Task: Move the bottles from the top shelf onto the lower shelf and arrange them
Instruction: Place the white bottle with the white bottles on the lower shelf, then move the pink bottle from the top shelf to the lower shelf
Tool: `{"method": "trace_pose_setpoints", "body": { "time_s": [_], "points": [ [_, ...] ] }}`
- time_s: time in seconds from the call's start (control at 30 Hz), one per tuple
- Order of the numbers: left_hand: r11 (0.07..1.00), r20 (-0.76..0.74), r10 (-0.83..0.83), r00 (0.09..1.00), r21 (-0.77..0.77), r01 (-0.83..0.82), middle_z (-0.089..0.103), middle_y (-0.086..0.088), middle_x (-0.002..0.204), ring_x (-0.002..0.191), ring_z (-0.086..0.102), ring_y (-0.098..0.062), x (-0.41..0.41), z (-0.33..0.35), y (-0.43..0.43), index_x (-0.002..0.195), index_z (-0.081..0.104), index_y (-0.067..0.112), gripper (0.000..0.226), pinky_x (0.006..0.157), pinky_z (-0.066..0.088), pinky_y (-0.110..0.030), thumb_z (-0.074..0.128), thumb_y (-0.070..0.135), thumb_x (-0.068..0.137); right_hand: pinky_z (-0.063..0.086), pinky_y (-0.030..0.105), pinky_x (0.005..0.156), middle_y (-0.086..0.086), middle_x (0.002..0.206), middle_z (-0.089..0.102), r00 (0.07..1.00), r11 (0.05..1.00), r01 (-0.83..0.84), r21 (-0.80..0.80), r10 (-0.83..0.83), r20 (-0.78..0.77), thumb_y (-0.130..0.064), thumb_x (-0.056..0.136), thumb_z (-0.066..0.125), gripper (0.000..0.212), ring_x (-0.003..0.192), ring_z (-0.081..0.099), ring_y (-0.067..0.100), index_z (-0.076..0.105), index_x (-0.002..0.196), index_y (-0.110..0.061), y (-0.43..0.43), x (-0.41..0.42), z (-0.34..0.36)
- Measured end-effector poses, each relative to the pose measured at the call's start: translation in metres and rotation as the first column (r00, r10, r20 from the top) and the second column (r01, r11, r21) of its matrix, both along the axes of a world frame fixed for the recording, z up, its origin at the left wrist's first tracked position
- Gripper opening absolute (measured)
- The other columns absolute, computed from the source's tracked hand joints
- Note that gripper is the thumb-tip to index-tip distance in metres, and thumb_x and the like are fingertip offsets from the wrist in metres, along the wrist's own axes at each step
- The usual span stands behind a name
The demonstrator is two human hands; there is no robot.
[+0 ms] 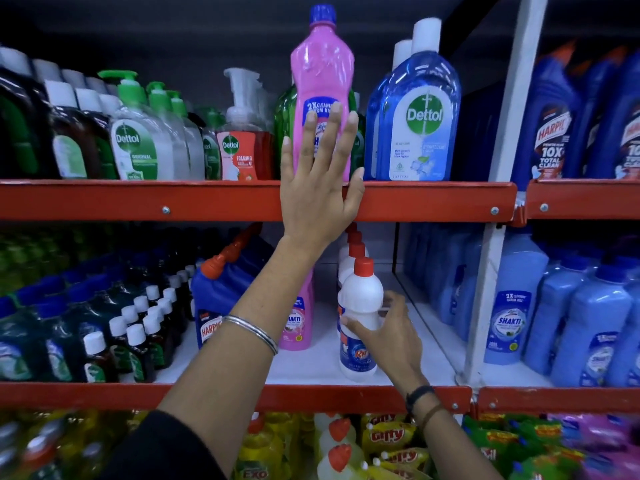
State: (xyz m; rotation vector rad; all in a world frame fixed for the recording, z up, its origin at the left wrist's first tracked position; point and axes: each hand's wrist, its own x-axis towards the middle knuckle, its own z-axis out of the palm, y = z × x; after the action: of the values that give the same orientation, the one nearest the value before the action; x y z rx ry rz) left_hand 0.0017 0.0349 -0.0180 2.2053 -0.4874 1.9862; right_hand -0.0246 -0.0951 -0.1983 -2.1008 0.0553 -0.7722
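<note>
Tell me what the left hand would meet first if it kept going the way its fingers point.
The left hand reaches up with spread fingers, so it would likely meet the pink bottle on the top shelf first. Contact can't be confirmed from this view.

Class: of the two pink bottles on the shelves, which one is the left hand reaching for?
The tall pink bottle on the top shelf; the left hand lies open against it. The other pink bottle stands below, untouched.
</note>
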Motion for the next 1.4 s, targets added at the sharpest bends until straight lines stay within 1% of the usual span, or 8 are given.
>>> {"method": "trace_pose_setpoints", "body": {
  "time_s": [0.2, 0.33, 0.43, 0.53, 0.67, 0.77, 0.93, 1.4],
  "points": [
    [0.999, -0.054, 0.008, 0.999, 0.034, -0.006, 0.021, -0.003, 0.161, 0.15, 0.014, -0.023, 0.0, -0.006, 0.026, 0.152, 0.019, 0.023, 0.061, 0.119, 0.014, -0.053, 0.034, 0.047, 0.098, 0.054, 0.035, 0.079, -0.005, 0.107, 0.053, 0.842, 0.975, -0.067, 0.212, -0.059, 0.537, -0.044, 0.074, 0.071, 0.046, 0.097, 0.058, 0.012, 0.048, 0.108, -0.025, 0.003, -0.037, 0.061],
    [0.999, -0.094, 0.033, 0.995, 0.03, -0.03, 0.015, -0.002, 0.162, 0.15, 0.01, -0.022, 0.0, -0.007, 0.064, 0.154, 0.012, 0.025, 0.065, 0.12, 0.014, -0.054, 0.028, 0.052, 0.097, 0.055, 0.038, 0.076, -0.004, 0.097, 0.058, 0.696, 0.988, -0.111, 0.109, -0.001, 0.718, -0.035, 0.079, 0.065, 0.028, 0.09, 0.06, 0.013, 0.053, 0.099, -0.02, 0.023, -0.049, 0.136],
    [0.997, -0.112, 0.083, 0.99, 0.019, -0.081, 0.016, -0.001, 0.162, 0.15, 0.01, -0.02, 0.0, -0.004, 0.093, 0.154, 0.013, 0.024, 0.066, 0.119, 0.013, -0.051, 0.025, 0.055, 0.096, 0.056, 0.033, 0.07, -0.002, 0.104, 0.057, 0.695, 0.998, -0.006, -0.065, 0.051, 0.717, -0.034, 0.079, 0.066, 0.034, 0.091, 0.059, 0.011, 0.053, 0.105, -0.016, 0.045, -0.046, 0.183],
    [0.993, -0.125, 0.115, 0.986, -0.023, -0.118, 0.016, -0.001, 0.162, 0.15, 0.012, -0.021, 0.0, -0.002, 0.113, 0.154, 0.014, 0.024, 0.067, 0.119, 0.008, -0.048, 0.024, 0.054, 0.096, 0.054, 0.038, 0.072, 0.005, 0.119, 0.051, 0.762, 0.97, 0.155, -0.19, 0.005, 0.648, -0.045, 0.075, 0.068, 0.063, 0.103, 0.057, 0.02, 0.043, 0.123, -0.014, 0.069, -0.033, 0.219],
    [0.994, -0.102, 0.11, 0.989, -0.018, -0.112, 0.017, -0.002, 0.162, 0.149, 0.014, -0.022, 0.0, -0.001, 0.119, 0.154, 0.017, 0.023, 0.065, 0.119, 0.008, -0.047, 0.027, 0.052, 0.096, 0.049, 0.042, 0.072, 0.014, 0.13, 0.044, 0.815, 0.91, 0.356, -0.214, -0.19, 0.547, -0.064, 0.067, 0.066, 0.098, 0.116, 0.05, 0.032, 0.028, 0.136, -0.006, 0.092, -0.015, 0.247],
    [0.994, -0.103, 0.104, 0.989, -0.029, -0.108, 0.017, -0.001, 0.162, 0.15, 0.014, -0.021, 0.001, -0.002, 0.118, 0.153, 0.02, 0.023, 0.065, 0.119, 0.008, -0.046, 0.027, 0.052, 0.096, 0.039, 0.036, 0.066, 0.015, 0.127, 0.049, 0.832, 0.878, 0.427, -0.214, -0.289, 0.474, -0.065, 0.066, 0.065, 0.096, 0.113, 0.052, 0.032, 0.033, 0.131, -0.002, 0.096, -0.008, 0.257],
    [0.996, -0.103, 0.087, 0.991, -0.028, -0.09, 0.017, -0.001, 0.162, 0.15, 0.014, -0.022, 0.001, -0.002, 0.12, 0.153, 0.02, 0.023, 0.065, 0.119, 0.009, -0.047, 0.027, 0.053, 0.096, 0.032, 0.035, 0.064, 0.013, 0.116, 0.057, 0.847, 0.893, 0.404, -0.199, -0.282, 0.451, -0.067, 0.061, 0.066, 0.084, 0.103, 0.058, 0.034, 0.047, 0.113, -0.002, 0.093, -0.017, 0.262],
    [0.998, -0.07, 0.055, 0.996, -0.024, -0.057, 0.017, -0.002, 0.162, 0.15, 0.014, -0.023, 0.004, -0.006, 0.12, 0.153, 0.017, 0.024, 0.063, 0.119, 0.008, -0.049, 0.026, 0.051, 0.097, 0.039, 0.024, 0.074, -0.006, 0.1, 0.06, 0.688, 0.97, 0.13, 0.205, -0.237, 0.686, -0.065, 0.051, 0.068, 0.082, 0.087, 0.061, 0.019, 0.044, 0.11, -0.014, 0.07, -0.08, 0.222]
  ]
}}
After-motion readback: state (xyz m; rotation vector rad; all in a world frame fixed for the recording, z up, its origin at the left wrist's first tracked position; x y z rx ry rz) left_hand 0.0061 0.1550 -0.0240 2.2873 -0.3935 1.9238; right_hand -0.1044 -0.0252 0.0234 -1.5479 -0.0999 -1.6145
